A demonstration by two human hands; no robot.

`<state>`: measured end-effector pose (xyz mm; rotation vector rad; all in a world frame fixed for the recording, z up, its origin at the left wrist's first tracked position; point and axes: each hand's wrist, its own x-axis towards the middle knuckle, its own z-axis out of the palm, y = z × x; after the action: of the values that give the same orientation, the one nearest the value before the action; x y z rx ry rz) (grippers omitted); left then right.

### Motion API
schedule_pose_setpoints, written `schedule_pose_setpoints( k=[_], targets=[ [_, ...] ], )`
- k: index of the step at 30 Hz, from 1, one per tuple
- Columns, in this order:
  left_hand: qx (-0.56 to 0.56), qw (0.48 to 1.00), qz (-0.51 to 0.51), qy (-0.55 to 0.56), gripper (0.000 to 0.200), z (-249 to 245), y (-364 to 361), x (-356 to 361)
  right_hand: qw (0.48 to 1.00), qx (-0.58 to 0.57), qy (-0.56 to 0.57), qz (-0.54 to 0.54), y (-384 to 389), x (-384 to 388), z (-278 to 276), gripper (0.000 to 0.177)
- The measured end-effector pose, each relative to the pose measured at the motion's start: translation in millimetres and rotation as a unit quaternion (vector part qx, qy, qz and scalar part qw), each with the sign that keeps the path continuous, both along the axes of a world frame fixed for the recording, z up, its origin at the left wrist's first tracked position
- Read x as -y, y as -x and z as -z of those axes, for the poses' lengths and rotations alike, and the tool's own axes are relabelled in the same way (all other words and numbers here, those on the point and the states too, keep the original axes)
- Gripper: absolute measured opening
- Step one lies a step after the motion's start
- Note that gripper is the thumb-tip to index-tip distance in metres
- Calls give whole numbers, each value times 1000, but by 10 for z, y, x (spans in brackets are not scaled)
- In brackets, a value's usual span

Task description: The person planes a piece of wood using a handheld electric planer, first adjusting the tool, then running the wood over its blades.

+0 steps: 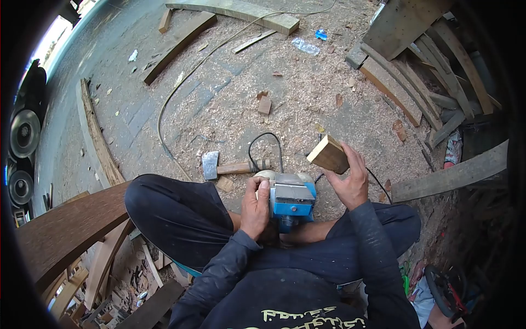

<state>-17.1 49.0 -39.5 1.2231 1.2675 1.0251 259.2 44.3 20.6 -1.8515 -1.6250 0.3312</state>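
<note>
Sawdust covers the ground; left hand (255, 208) clasps the blue planer (291, 198), right hand (350, 178) grips a wood block (328, 154) raised above it.

Soft, even daylight falls on the sawdust-covered ground (235, 109), casting only faint shadows. The upper left edge is blown out to white. The fisheye lens bows the plank (449, 176) and rings the frame in black. The centre is sharp, with crisp edges on the block (329, 154) and planer (293, 200); the right side sinks into shade
</note>
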Motion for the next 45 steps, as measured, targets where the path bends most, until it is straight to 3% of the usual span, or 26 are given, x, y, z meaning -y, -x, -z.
schedule_pose_setpoints(
  k=[4,15,30,45],
  targets=[
    [-4,998,25,56,27,-59,30,-11,1000,8,-1,-3,-28,-26,28,84],
    [-116,993,25,0,35,-182,28,-30,999,-30,18,7,3,-100,-25,87],
    [-61,998,3,-10,33,-122,54,11,999,-29,9,11,18,-105,-32,86],
    [-103,994,4,-28,34,-252,27,-27,1000,-8,12,6,-9,-80,-16,85]
  ],
)
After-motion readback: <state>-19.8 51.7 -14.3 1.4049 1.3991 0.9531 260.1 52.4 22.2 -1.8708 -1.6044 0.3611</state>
